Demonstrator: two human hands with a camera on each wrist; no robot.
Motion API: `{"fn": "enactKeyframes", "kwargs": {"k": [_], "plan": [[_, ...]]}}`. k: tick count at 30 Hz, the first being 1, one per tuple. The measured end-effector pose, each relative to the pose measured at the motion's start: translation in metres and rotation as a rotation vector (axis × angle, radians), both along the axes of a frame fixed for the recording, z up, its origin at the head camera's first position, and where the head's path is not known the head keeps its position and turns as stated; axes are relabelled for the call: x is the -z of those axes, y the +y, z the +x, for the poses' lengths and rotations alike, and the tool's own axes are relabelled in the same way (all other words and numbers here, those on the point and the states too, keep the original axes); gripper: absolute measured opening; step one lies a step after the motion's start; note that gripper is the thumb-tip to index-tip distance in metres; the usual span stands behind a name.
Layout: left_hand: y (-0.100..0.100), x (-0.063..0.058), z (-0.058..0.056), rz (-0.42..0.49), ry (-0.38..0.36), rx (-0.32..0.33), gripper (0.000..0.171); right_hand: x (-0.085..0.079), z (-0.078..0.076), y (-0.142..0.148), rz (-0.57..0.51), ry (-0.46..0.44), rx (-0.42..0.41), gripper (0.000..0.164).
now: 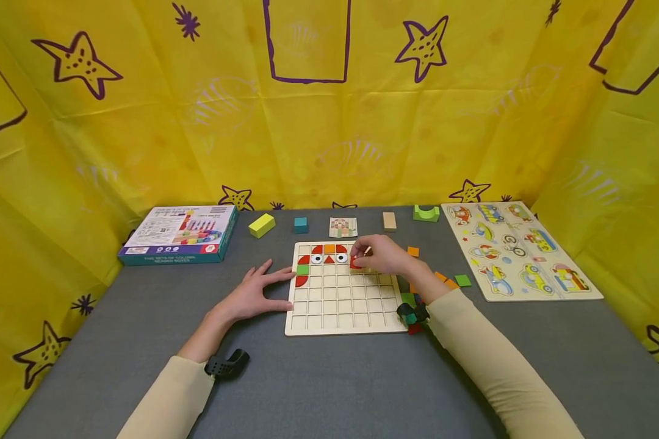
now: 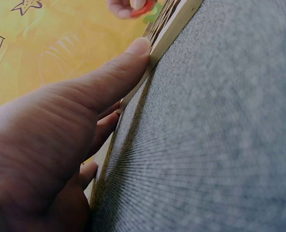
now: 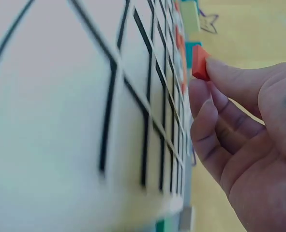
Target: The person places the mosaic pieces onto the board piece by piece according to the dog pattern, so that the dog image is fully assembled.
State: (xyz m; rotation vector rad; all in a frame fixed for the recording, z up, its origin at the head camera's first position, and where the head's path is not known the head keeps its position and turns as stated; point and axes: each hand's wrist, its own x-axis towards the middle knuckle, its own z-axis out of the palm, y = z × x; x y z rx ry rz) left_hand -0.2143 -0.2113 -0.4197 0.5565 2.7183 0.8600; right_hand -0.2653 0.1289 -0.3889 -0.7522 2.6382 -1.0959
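Observation:
A wooden grid board (image 1: 340, 306) lies flat on the grey table, its upper left rows partly filled with red, orange, green and white eye-patterned tiles. Thumb and fingers of my left hand (image 1: 252, 294) are spread against the board's left edge; the left wrist view shows the thumb (image 2: 138, 47) on the rim. Between thumb and fingertips, my right hand (image 1: 383, 254) pinches a small red tile (image 3: 199, 63) over the upper right part of the grid. Loose tiles (image 1: 408, 299) in green, orange and red lie by the board's right side, partly hidden under the right wrist.
Behind the board is a small picture card (image 1: 343, 227), flanked by a teal block (image 1: 301, 225) and a beige block (image 1: 389, 221). Farther out are a yellow block (image 1: 262, 225), a green arch (image 1: 426, 213), a boxed toy set (image 1: 165, 258) and a picture puzzle board (image 1: 489, 291).

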Motion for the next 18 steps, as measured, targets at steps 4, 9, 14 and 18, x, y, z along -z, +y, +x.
{"fn": "enactKeyframes", "kwargs": {"k": [4,9,14,18], "plan": [[0.0,0.0,0.0,0.003,0.003,0.008,0.081,0.006,-0.002,-0.017,0.028,0.0,-0.007,0.007],[-0.001,0.0,0.0,0.005,-0.003,0.012,0.081,0.008,-0.004,-0.029,0.062,0.035,-0.017,0.007],[-0.001,0.0,-0.001,0.009,-0.006,0.006,0.081,0.008,-0.003,-0.032,0.105,0.036,-0.017,0.007],[-0.001,0.0,-0.001,0.01,-0.007,0.014,0.081,0.005,-0.001,-0.035,0.13,0.032,-0.027,0.005]]}}
